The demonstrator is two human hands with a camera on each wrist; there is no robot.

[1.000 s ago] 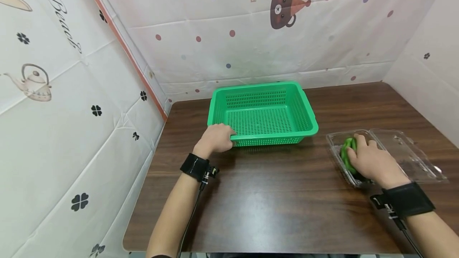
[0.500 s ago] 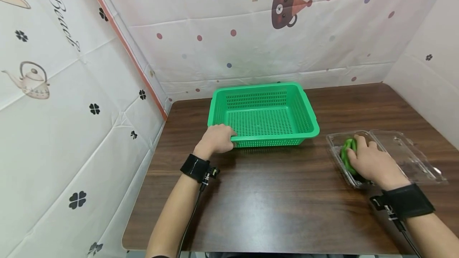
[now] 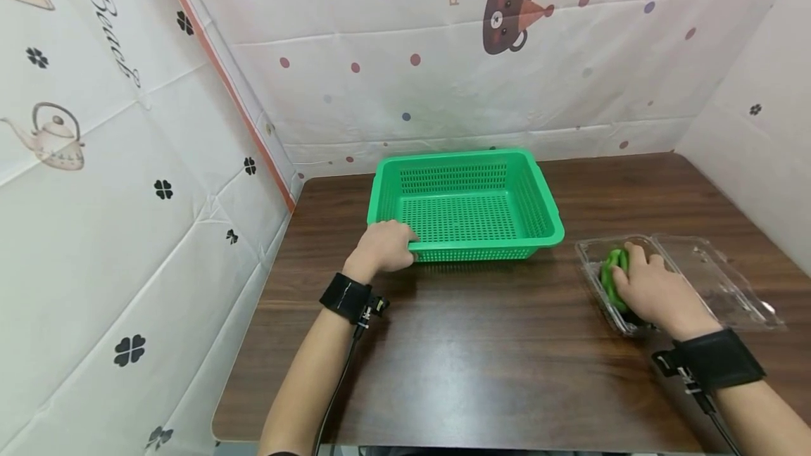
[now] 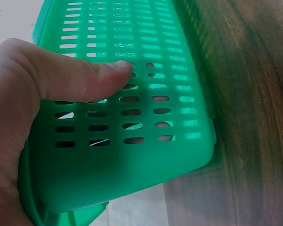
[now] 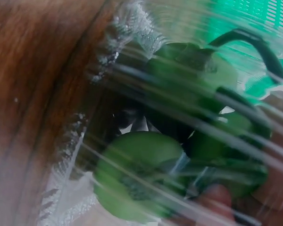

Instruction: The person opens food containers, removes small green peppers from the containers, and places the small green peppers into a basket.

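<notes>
While my left hand (image 3: 383,248) grips the near left corner of the green basket (image 3: 465,203), thumb pressed flat against the slotted wall in the left wrist view, I judge the work to be at its very start. That basket sits at the middle of the tabletop (image 3: 481,357), toward the far side, and nothing lies in it yet.

Over on the right, my right hand (image 3: 646,287) reaches into the open clear clamshell box (image 3: 697,280), its lid folded out flat to the right. My fingers (image 5: 217,200) curl round a green pepper (image 3: 613,276) that is not yet lifted and sits down in the tray. Through the ribbed plastic, the right wrist view shows more than one green pepper (image 5: 137,174) packed together, though the blur keeps me from counting them.

So the box is opened, the basket is steadied, and one pepper is in my grasp. As I read it, lifting it out, carrying it left to the basket, and doing the same for the others all remain.
</notes>
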